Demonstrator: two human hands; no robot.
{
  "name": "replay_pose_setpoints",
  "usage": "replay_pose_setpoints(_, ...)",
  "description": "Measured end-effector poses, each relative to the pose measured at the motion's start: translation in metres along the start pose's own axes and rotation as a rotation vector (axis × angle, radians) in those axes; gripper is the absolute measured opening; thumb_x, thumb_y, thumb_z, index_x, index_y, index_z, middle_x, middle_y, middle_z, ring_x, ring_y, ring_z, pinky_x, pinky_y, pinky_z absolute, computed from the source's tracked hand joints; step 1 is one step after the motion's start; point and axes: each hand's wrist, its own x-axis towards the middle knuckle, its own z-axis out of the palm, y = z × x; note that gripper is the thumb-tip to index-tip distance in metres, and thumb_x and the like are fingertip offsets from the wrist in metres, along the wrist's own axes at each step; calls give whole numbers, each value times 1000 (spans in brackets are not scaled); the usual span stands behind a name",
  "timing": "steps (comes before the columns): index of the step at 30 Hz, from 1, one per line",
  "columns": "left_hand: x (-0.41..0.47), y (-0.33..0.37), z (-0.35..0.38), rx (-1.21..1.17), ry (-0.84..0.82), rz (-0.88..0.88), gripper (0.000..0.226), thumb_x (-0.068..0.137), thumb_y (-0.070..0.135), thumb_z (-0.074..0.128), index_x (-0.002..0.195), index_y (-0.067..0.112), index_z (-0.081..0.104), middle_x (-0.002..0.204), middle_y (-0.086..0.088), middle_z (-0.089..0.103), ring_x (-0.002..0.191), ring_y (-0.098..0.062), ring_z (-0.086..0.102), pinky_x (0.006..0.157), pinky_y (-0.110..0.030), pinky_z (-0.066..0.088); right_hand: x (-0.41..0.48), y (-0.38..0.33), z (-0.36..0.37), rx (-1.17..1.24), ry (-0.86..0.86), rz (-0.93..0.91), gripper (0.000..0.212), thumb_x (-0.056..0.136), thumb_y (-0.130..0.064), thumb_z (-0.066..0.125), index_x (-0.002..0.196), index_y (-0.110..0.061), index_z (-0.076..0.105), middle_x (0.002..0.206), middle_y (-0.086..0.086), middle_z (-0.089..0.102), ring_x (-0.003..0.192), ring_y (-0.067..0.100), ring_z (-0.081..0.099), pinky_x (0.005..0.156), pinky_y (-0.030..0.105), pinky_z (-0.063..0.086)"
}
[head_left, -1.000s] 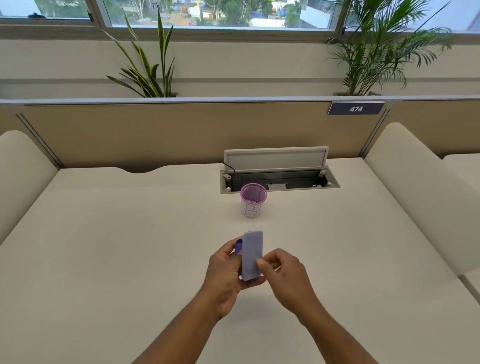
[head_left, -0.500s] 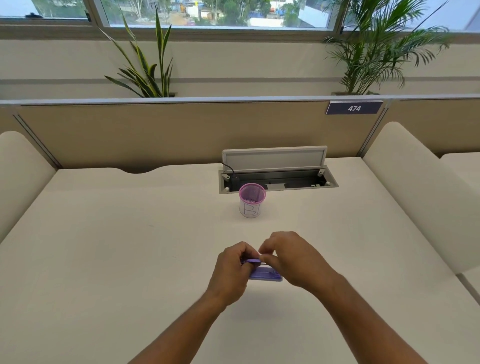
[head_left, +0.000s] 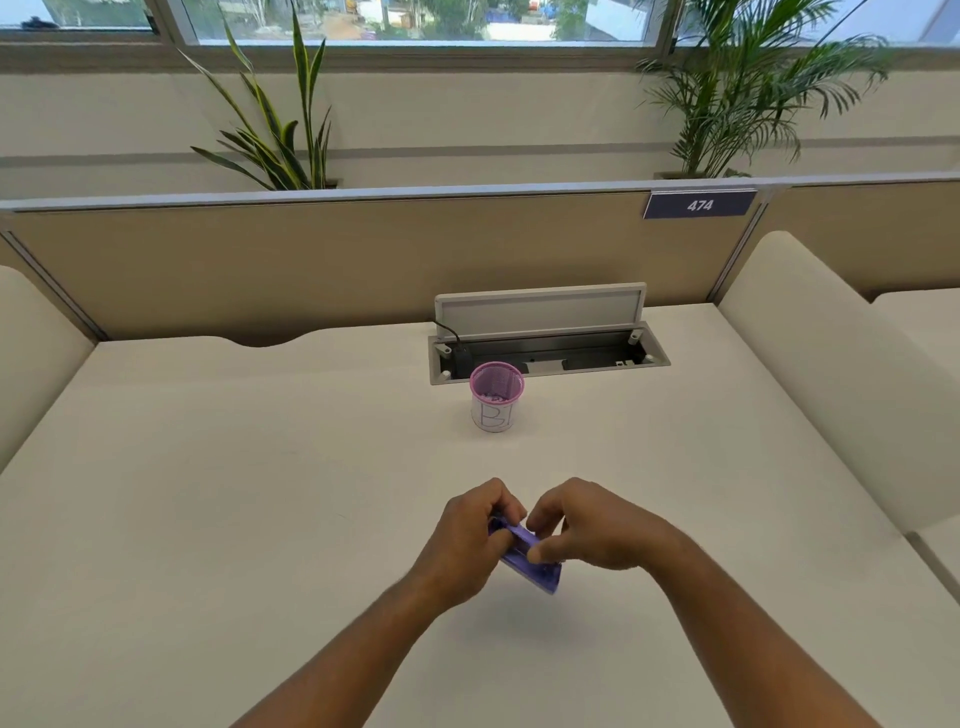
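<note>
Hands are gripping purple case (head_left: 530, 561) above tabletop (head_left: 260, 493): left hand (head_left: 470, 540) curling around it, right hand (head_left: 587, 525) pinching its right side.

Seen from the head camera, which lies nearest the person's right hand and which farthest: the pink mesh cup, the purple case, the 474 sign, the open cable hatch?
1. purple case: gripped in the right hand itself, shared with the left hand.
2. pink mesh cup: straight ahead on the desk.
3. open cable hatch: just behind the cup.
4. 474 sign: up on the partition, far right.
</note>
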Motion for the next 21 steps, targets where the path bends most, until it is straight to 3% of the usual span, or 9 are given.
replay_pose_setpoints(5,6,-3,7,-13,-58,32,20,91,2,67,85,20,61,96,13,74,91,-11,71,84,-31,63,2,17,0,221,-61,49,23,80,-29,86,101,-19,83,100,4,82,79,11,70,67,22,53)
replay_pose_setpoints(8,9,-3,9,-37,-84,40,18,92,4,68,85,18,60,99,7,76,93,-13,72,84,-27,62,1,28,1,357,-62,87,28,73,-33,92,95,-19,82,97,8,81,70,7,64,58,22,47)
replay_pose_setpoints(13,15,-2,13,-39,-111,50,23,92,2,67,85,23,61,102,2,76,94,-17,71,89,-38,62,3,39,5,469,-31,142,32,68,-30,97,91,-14,81,85,5,78,68,12,62,56,24,46)
replay_pose_setpoints(18,24,-5,18,-44,-117,57,26,91,5,68,86,30,62,101,7,75,96,-17,71,91,-41,62,6,46,5,489,-42,178,37,72,-31,93,104,-18,79,108,10,80,81,16,65,64,27,47)
replay_pose_setpoints(21,31,-7,22,-41,-149,58,27,89,7,69,86,33,63,102,8,75,96,-18,71,91,-44,62,7,54,6,481,-60,191,35,72,-34,92,102,-18,80,106,13,80,80,14,65,65,28,48)
